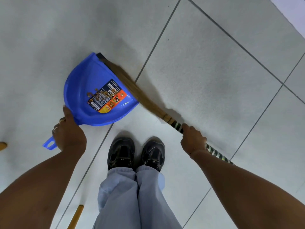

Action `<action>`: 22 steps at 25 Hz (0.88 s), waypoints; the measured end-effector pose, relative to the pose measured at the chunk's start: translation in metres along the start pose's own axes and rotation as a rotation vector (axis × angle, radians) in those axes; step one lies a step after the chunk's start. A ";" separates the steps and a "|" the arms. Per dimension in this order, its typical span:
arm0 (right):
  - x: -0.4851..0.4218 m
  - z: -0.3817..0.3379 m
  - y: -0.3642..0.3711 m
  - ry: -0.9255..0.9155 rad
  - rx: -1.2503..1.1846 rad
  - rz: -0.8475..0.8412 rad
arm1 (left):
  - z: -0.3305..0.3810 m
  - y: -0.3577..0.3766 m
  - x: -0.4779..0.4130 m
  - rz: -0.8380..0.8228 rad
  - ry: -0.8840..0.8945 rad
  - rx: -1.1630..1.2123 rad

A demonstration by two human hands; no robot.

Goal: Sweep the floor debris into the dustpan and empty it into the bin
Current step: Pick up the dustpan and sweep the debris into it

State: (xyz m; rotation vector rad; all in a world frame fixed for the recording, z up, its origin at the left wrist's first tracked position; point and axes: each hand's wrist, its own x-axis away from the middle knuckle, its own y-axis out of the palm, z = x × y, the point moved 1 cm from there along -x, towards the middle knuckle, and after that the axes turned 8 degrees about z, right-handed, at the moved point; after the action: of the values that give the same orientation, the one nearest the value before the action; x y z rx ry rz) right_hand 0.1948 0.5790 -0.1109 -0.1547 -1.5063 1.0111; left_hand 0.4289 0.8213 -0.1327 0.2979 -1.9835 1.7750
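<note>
Down low, the left hand (69, 131) grips the blue dustpan (99, 91) by its handle, tilting it on the tiled floor (206, 71). The right hand (193, 139) clasps the broom (137, 91), whose bristles lie across the pan's mouth; brown debris (100, 95) sits inside, near two black shoes (137, 152).

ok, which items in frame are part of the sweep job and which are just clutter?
In use: blue dustpan in left hand; broom in right hand; brown debris in the pan.
Lying about: wooden stick, wooden end at left edge.
</note>
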 end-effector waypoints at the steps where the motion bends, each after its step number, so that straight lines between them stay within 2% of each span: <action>1: 0.009 0.007 0.003 -0.033 -0.020 0.004 | 0.001 0.000 0.001 -0.004 -0.001 0.001; 4: 0.038 0.025 0.001 -0.025 -0.161 0.113 | 0.004 -0.009 0.008 -0.019 -0.026 0.080; 7: 0.070 0.030 -0.019 0.102 -0.355 0.205 | 0.017 -0.048 0.031 0.002 -0.120 0.279; 10: 0.103 0.026 -0.051 0.205 -0.491 0.225 | 0.036 -0.098 0.056 0.042 -0.165 0.443; 17: 0.190 0.033 -0.163 0.403 -0.682 0.245 | 0.087 -0.252 0.120 0.043 -0.022 0.484; 22: 0.225 0.076 -0.209 0.484 -0.804 0.308 | 0.140 -0.300 0.177 0.012 0.029 0.423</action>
State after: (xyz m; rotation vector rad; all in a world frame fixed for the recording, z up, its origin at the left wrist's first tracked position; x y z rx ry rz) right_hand 0.1705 0.5557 0.2037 -1.1448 -1.3717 0.4845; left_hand 0.3839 0.6652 0.2059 0.3916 -1.5772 2.1837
